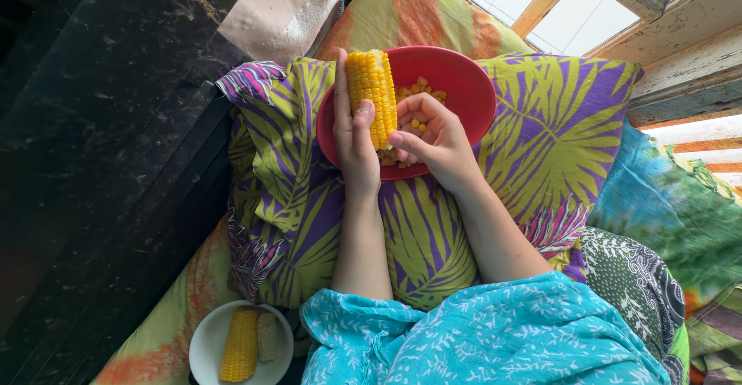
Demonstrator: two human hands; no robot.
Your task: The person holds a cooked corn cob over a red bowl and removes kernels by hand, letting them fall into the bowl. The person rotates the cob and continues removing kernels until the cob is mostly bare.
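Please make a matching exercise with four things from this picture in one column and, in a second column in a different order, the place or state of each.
1. corn cob
2. loose kernels
3. white bowl
4. red bowl

a. rests on the leaf-print pillow
b. bottom left, holding another cob
c. lie inside the red bowl
d. held upright in the left hand

Pairs: 1-d, 2-c, 3-b, 4-a

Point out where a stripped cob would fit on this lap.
Free: the leaf-print pillow right of the red bowl, and its lower front between the forearms. Crowded: the bowl, with loose kernels, the left hand gripping the corn cob, the right hand. The white bowl holds two cobs.
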